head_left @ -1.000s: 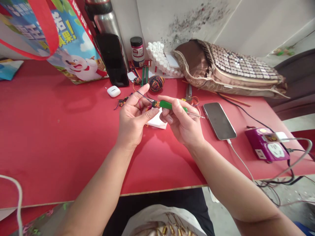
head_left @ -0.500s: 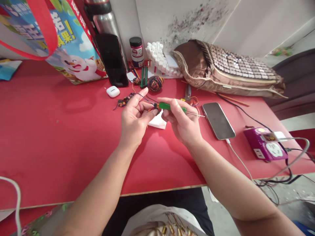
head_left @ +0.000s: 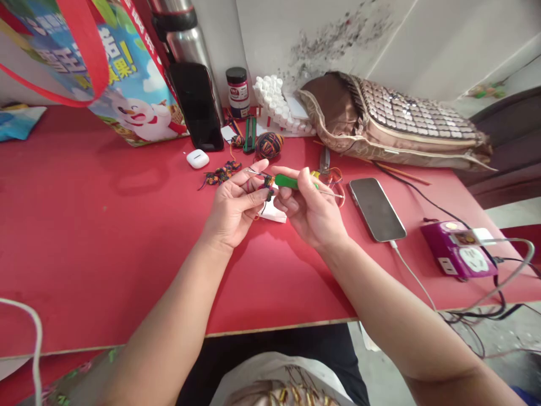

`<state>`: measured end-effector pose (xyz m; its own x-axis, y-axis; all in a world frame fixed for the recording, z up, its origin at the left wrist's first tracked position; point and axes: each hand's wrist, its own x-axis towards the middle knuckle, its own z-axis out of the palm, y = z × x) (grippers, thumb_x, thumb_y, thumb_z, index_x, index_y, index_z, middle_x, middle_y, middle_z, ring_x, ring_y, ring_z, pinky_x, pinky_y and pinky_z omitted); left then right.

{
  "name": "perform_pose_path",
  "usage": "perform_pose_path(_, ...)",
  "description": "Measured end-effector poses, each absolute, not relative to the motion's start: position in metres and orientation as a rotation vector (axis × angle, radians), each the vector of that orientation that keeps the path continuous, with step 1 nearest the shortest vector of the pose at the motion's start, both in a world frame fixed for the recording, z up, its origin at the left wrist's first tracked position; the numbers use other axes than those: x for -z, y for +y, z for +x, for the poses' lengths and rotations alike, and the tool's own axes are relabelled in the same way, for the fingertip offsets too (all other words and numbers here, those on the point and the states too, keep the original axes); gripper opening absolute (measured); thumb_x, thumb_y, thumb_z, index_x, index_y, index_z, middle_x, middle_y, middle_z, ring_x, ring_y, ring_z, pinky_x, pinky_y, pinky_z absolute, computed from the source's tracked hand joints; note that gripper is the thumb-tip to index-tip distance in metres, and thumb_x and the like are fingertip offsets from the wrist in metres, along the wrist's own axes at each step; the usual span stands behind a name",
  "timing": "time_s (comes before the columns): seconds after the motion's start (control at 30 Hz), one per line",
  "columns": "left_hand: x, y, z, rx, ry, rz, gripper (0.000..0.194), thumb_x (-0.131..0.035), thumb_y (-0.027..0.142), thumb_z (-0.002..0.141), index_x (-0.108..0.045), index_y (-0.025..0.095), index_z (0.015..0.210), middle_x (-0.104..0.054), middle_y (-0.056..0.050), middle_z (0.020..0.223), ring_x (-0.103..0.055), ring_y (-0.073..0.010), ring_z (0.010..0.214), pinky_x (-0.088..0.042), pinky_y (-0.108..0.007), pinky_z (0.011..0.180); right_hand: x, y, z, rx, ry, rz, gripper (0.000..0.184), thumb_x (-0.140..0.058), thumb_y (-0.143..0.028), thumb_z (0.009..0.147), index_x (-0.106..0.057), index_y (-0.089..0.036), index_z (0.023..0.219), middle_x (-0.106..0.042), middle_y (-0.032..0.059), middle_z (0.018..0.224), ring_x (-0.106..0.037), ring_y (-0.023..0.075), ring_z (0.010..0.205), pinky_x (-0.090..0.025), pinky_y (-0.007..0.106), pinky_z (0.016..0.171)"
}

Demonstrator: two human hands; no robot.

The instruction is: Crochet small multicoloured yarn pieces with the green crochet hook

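Holding the small yarn piece [head_left: 268,184] over the bench [head_left: 127,237], we pinch it between thumb and fingers of our left hand [head_left: 234,206], which is clamped on it. Our left index finger points up and away, and a reddish strand [head_left: 247,185] shows against the fingers. Our right hand [head_left: 313,206] is closed round the green handle of the hook [head_left: 287,181], thumb on top, index finger reaching toward the left hand. The hook lies nearly level: one thin metal end passes by the yarn piece toward our left fingers, the other sticks out to the right of the right hand. Whether a loop sits on the hook, we cannot tell

Below the hands lies a white card [head_left: 273,211], partly hidden. Just beyond them are the yarn ball [head_left: 269,145], a green cutter [head_left: 249,135] and a smaller ball [head_left: 237,141]; a finished-looking multicoloured strip [head_left: 222,173] lies left of these, near the white case [head_left: 198,159]. A dark phone [head_left: 196,107] leans upright against the flask [head_left: 188,45], with the jar [head_left: 238,93] to its right. On our right, another phone [head_left: 377,210] lies flat, a white cable [head_left: 412,273] plugged into its near end, and the purple power block [head_left: 459,248] sits farther right, near the bench edge
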<state>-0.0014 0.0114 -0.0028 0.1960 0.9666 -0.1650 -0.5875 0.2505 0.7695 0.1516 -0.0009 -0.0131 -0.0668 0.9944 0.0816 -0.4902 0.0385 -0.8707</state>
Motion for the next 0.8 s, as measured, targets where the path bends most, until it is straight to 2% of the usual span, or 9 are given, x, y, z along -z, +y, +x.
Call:
perform_pose_path(0.1,-0.001,0.009,-0.004,-1.098,0.698,0.709,0.055,-0.1,0.011,0.063,-0.084,0.02,0.115,-0.08,0.0,0.082,-0.079,-0.0162,0.078,-0.063,-0.025,0.071,0.008,0.008,0.157,-1.709,-0.729,-0.672,0.05,-0.073,-0.066,0.098,-0.085,-0.02,0.084,-0.043,-0.0068,0.055,-0.024,0.0059,0.046,-0.034,0.024,0.046)
perform_pose_path(0.23,-0.008,0.003,-0.003,-1.026,0.722,0.787,0.056,-0.101,0.014,0.063,-0.085,0.019,0.116,-0.081,-0.003,0.086,-0.078,-0.0186,0.08,-0.067,-0.031,0.074,0.008,0.015,0.168,-1.757,-0.77,-0.717,0.057,-0.074,-0.069,0.096,-0.079,-0.02,0.068,-0.025,-0.0103,0.043,-0.013,0.0054,0.041,-0.021,0.024,0.04)
perform_pose_path(0.33,-0.011,0.001,-0.002,-1.018,0.756,0.841,0.056,-0.1,0.014,0.064,-0.084,0.017,0.118,-0.08,-0.002,0.084,-0.075,-0.0171,0.077,-0.069,-0.034,0.076,0.007,0.017,0.174,-1.676,-0.868,-0.778,0.062,-0.074,-0.075,0.093,-0.076,-0.02,0.063,-0.025,-0.0099,0.04,-0.012,0.0048,0.039,-0.018,0.024,0.039)
perform_pose_path(0.43,-0.013,0.0,-0.002,-1.025,0.773,0.857,0.055,-0.097,0.01,0.064,-0.083,0.015,0.117,-0.077,0.0,0.078,-0.076,-0.0166,0.078,-0.067,-0.031,0.076,0.005,0.017,0.178,-1.566,-0.952,-0.848,0.067,-0.071,-0.081,0.091,-0.076,-0.021,0.063,-0.029,-0.0088,0.04,-0.016,0.0052,0.038,-0.019,0.026,0.04)
perform_pose_path(0.67,-0.015,0.001,-0.002,-1.033,0.871,0.824,0.062,-0.094,0.006,0.057,-0.08,0.011,0.118,-0.076,0.002,0.075,-0.074,-0.0146,0.074,-0.064,-0.028,0.074,0.005,0.02,0.186,-1.379,-1.053,-0.913,0.069,-0.069,-0.082,0.093,-0.076,-0.02,0.062,-0.033,-0.007,0.041,-0.023,0.0065,0.038,-0.021,0.028,0.041)
perform_pose_path(0.8,-0.016,0.002,-0.001,-1.045,0.916,0.807,0.063,-0.092,0.005,0.055,-0.079,0.011,0.116,-0.073,0.004,0.071,-0.071,-0.0129,0.07,-0.058,-0.025,0.067,0.005,0.02,0.186,-1.309,-1.038,-0.908,0.07,-0.07,-0.082,0.091,-0.075,-0.021,0.058,-0.032,-0.0069,0.041,-0.022,0.0061,0.038,-0.018,0.028,0.042)
